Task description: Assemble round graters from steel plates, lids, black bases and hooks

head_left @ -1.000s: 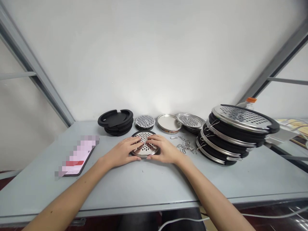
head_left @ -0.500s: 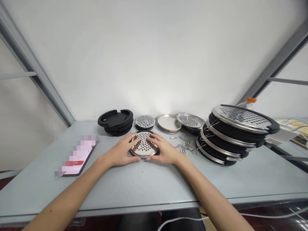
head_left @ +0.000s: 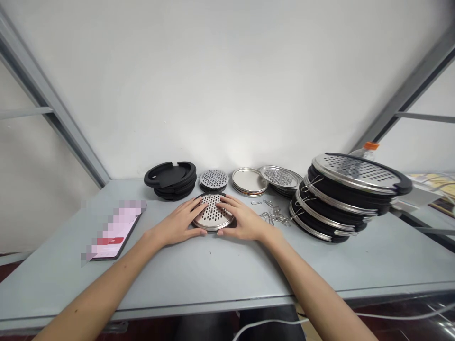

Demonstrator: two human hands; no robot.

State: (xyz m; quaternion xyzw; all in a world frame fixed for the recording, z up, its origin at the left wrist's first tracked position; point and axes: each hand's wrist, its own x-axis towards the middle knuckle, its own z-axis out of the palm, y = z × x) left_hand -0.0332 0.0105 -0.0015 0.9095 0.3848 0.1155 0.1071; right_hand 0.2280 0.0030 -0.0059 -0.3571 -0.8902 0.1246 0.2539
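A round perforated metal disc (head_left: 212, 219) lies flat on the grey table, with a black rim showing round its edge. From the left, my left hand (head_left: 177, 221) grips it, fingers curved over the top and the thumb at the near edge. My right hand (head_left: 245, 220) holds the opposite side in the same way, its fingertips on the slotted face. The two thumbs point at each other with a gap between them. Just right of my right hand are several loose wire clips (head_left: 273, 218).
Black notched rings (head_left: 170, 175) are stacked at the back left. Smaller perforated discs (head_left: 213, 179), plain metal plates (head_left: 249, 180) and larger perforated discs (head_left: 282, 177) line the wall. A tall clipped stack (head_left: 355, 175) leans at right, before an orange-capped bottle (head_left: 370, 148). A phone (head_left: 117, 232) lies left.
Both hands stay on the perforated metal disc, with only a very slight shift of the thumbs. Nothing else has visibly moved on the table.
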